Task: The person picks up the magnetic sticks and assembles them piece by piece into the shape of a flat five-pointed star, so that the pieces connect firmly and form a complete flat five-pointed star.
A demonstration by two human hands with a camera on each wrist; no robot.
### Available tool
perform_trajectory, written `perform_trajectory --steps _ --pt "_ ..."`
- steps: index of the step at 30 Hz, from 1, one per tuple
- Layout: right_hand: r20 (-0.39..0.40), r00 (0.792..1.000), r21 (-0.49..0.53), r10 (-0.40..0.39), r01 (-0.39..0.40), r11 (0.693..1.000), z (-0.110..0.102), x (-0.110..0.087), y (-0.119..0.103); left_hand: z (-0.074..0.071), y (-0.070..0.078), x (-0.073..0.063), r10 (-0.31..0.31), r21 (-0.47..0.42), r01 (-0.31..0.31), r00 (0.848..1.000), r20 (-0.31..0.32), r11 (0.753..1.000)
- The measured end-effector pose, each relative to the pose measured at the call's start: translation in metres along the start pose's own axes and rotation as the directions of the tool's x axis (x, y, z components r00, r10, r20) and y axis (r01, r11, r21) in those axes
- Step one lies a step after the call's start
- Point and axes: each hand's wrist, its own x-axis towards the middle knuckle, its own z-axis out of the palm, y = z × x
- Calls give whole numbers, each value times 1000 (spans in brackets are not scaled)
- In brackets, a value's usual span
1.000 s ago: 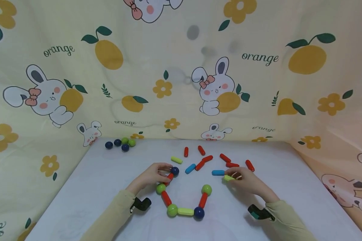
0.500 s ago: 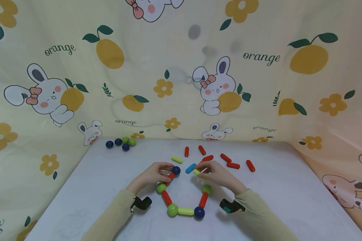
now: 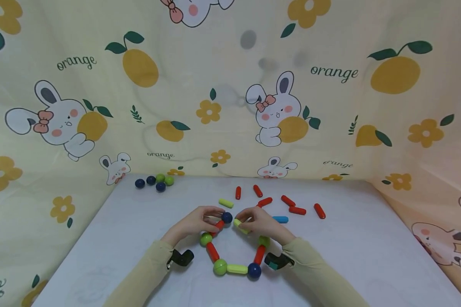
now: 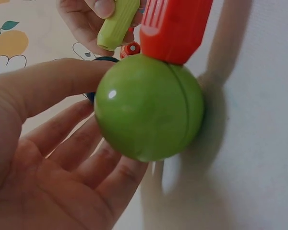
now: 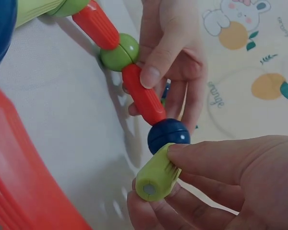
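Observation:
My left hand (image 3: 197, 219) pinches a red magnetic rod (image 5: 143, 93) that joins a dark blue ball (image 5: 168, 133) to a green ball (image 4: 149, 108). Between the thumb and fingers of my right hand (image 3: 262, 224) is a yellow-green rod (image 5: 156, 177), one end close beside that blue ball; contact cannot be told. From the green ball, an unclosed chain runs through a red rod (image 3: 212, 252), green ball (image 3: 220, 267), yellow-green rod (image 3: 237, 269), blue ball (image 3: 254, 270) and red rod (image 3: 259, 255) to another green ball (image 3: 264, 241), partly behind my right wrist.
Several red rods (image 3: 288, 201), a blue rod (image 3: 280, 219) and a loose yellow-green rod (image 3: 226, 203) lie farther back on the white table (image 3: 330, 264). Blue and green balls (image 3: 160, 186) cluster at the back left. A patterned cloth (image 3: 230, 128) hangs behind.
My right hand has carried the yellow-green rod leftward from beside the loose rods to near the blue ball. My left hand keeps its grip and has barely moved.

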Motion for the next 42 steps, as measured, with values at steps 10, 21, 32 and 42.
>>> perform_trajectory --steps 10,21,32,42 --pt "-2 1000 -1 12 -12 1000 3 1 -3 2 2 2 2 24 -2 1000 22 1000" --pt "-3 1000 17 -14 14 1000 0 -5 -2 9 9 17 32 173 -24 999 -39 985" --pt "-105 994 24 28 -26 999 -38 -57 16 11 11 16 10 201 4 997 -70 980" --pt "2 999 72 37 -37 997 -37 -81 43 11 8 17 55 208 -42 997 -55 977"
